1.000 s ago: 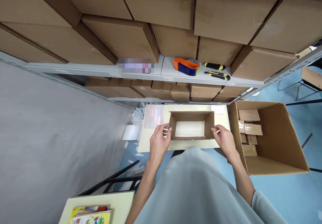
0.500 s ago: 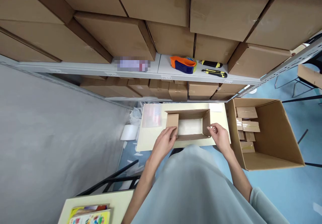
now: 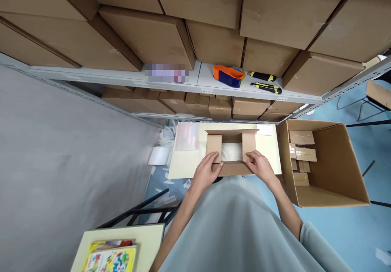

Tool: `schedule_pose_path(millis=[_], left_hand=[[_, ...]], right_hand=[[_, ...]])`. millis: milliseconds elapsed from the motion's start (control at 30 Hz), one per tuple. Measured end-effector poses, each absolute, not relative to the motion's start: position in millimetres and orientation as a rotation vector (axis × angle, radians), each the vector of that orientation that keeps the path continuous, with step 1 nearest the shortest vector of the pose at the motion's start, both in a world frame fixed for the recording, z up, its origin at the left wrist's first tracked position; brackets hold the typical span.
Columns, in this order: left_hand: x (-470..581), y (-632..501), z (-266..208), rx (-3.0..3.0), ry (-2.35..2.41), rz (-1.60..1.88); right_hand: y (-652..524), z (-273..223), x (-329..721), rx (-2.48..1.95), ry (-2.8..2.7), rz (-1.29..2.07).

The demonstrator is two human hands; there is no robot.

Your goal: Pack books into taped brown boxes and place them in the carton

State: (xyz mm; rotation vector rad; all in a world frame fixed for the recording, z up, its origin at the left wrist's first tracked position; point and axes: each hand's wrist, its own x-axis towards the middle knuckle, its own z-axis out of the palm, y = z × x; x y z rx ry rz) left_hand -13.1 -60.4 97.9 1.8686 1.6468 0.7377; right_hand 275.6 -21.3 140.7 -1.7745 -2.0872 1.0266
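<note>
A small cardboard box (image 3: 232,168) stands on the cream table in front of me, its top partly uncovered. Both of its end flaps are folded inward, and something pale shows through the gap between them. My left hand (image 3: 208,169) is at the near left corner, fingers on the left flap and thumb by the near flap. At the near right corner my right hand (image 3: 259,165) grips the edge where the right flap meets the near one. The far flap stands up, while the near flap leans out towards me.
A large open carton (image 3: 332,162) with several small boxes stands to the right. Over the table runs a shelf (image 3: 204,80) bearing cartons, a tape dispenser (image 3: 228,76) and two box cutters (image 3: 265,87). A grey wall (image 3: 76,149) borders the left; books (image 3: 111,257) lie on a lower-left table.
The right end flap has been folded inward, and the near flap now leans outward. Both hands have moved in closer together along the box's near side. The view has shifted slightly.
</note>
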Motion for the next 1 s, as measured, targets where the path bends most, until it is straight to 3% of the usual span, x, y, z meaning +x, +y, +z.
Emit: schedule_pose_path(millis=[267,567,1000], left_hand=[[-13.0,-35.4,107.6,1.834,1.713,0.678],[-21.2,16.8,59.6,1.869,1.931,1.056],[-54.6,-13.2,62.8,2.022,1.704,0.884]], right_hand=[[-5.4,146.1,299.8,-1.601,-2.357,1.326],[10.1,107.0,292.7,-1.865,-2.091,0.638],[20.3,104.3,303.0,-1.705,-2.148,0.765]])
